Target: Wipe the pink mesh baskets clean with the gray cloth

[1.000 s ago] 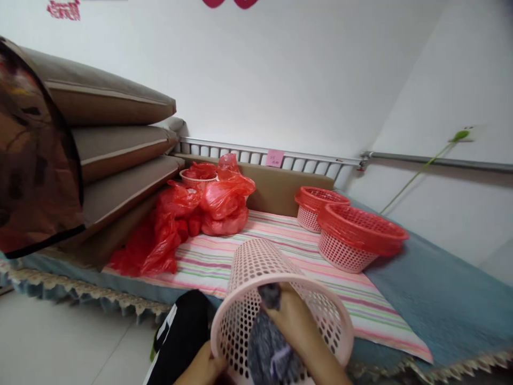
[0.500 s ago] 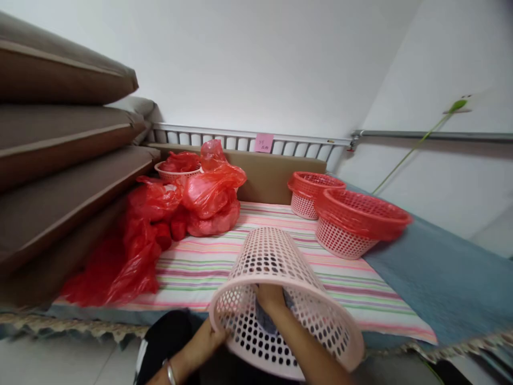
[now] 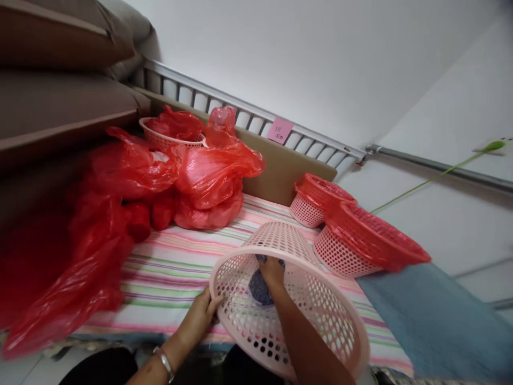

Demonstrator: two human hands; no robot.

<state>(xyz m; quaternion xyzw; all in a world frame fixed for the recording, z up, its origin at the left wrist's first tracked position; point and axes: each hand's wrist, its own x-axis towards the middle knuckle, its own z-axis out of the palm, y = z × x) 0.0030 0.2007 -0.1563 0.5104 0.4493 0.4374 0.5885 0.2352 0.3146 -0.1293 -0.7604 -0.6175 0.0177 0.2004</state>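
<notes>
A pale pink perforated plastic basket [image 3: 280,235] lies tipped on its side, its wide mouth toward me. My left hand [image 3: 202,315] grips the rim at the left, thumb over the edge, and a silver bangle circles that wrist. Deep inside the basket, my right hand [image 3: 273,271] is closed on a dark blue-grey cloth [image 3: 260,287], which presses against the inner wall. Part of the right fingers is hidden by the cloth.
Red plastic bags [image 3: 208,176] are heaped at the left, by a basket [image 3: 172,140] holding more red plastic. Two bag-lined baskets [image 3: 344,251] stand at the right on the striped sheet [image 3: 176,262]. Stacked brown cushions [image 3: 60,101] rise at the left. A radiator [image 3: 248,120] runs behind.
The view has tilted and shifted. The basket's mouth has turned up more toward me, and my right hand and the cloth have moved along the inside wall. My left hand still holds the rim.
</notes>
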